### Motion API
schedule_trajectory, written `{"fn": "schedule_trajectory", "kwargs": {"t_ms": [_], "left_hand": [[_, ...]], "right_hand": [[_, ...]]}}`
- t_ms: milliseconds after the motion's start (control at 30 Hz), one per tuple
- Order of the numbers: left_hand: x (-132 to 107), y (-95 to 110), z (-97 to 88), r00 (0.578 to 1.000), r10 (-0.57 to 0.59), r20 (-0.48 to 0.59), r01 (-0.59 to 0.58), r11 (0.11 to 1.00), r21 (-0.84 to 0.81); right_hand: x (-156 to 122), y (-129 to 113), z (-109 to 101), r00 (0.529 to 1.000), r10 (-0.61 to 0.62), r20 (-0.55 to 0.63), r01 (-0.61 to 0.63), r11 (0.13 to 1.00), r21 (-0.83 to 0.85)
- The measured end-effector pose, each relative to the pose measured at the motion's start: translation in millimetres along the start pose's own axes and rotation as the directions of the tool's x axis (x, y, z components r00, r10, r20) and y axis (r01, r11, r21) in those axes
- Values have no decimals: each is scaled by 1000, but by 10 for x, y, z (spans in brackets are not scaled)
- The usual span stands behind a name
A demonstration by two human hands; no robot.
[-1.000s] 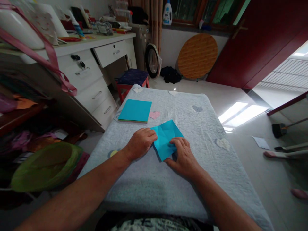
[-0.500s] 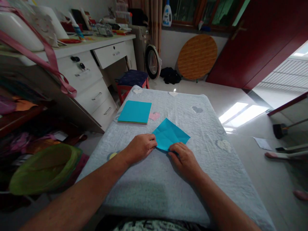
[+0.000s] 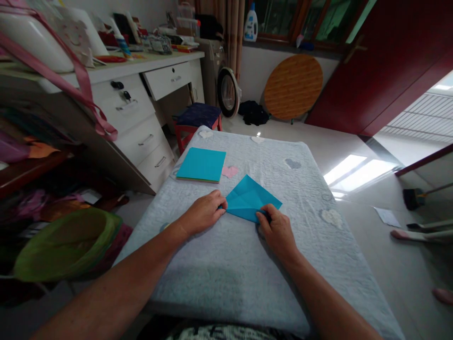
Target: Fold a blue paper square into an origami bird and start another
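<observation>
A blue sheet of paper [image 3: 252, 196] with crease lines lies on the cloth-covered table, its near edge folded up as a narrow flap. My left hand [image 3: 207, 211] pinches the paper's left corner between thumb and fingers. At the flap's right part, my right hand [image 3: 278, 226] grips the near edge, thumb on the lower side and fingers curled. Farther back on the left rests a square stack of coloured paper [image 3: 201, 164], blue on top, apart from both hands.
The table [image 3: 219, 278] wears a pale blue cloth with heart patches. Left of it stand a green-lined bin [image 3: 67, 245] and a white desk with drawers [image 3: 120, 106]. Beyond its far edge are a red stool [image 3: 198, 118] and a washing machine with its door open [image 3: 228, 92].
The near edge of the blue sheet now shows a flap folded upward. My right hand has slid right along that edge. The view has shifted slightly.
</observation>
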State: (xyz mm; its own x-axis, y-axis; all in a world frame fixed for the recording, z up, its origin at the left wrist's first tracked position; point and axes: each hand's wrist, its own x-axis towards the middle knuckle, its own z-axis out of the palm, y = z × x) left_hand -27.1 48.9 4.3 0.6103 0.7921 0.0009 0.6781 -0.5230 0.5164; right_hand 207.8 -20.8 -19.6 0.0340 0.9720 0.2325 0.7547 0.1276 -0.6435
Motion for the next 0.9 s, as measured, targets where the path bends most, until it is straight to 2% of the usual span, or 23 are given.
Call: {"fn": "schedule_trajectory", "kwargs": {"t_ms": [233, 667, 800, 900], "left_hand": [[10, 36, -29, 999, -51, 14, 51, 999, -8], [10, 0, -9, 995, -101, -10, 102, 995, 18], [4, 4, -34, 995, -98, 5, 98, 995, -11], [-1, -8, -49, 997, -76, 16, 77, 995, -59]], "right_hand": [[27, -3, 20, 1000, 27, 2, -27, 999, -38], [3, 56, 75, 999, -12, -40, 5, 989, -151], [13, 46, 42, 1000, 4, 1, -4, 988, -156], [69, 29, -4, 996, 26, 84, -11, 984, -178]]}}
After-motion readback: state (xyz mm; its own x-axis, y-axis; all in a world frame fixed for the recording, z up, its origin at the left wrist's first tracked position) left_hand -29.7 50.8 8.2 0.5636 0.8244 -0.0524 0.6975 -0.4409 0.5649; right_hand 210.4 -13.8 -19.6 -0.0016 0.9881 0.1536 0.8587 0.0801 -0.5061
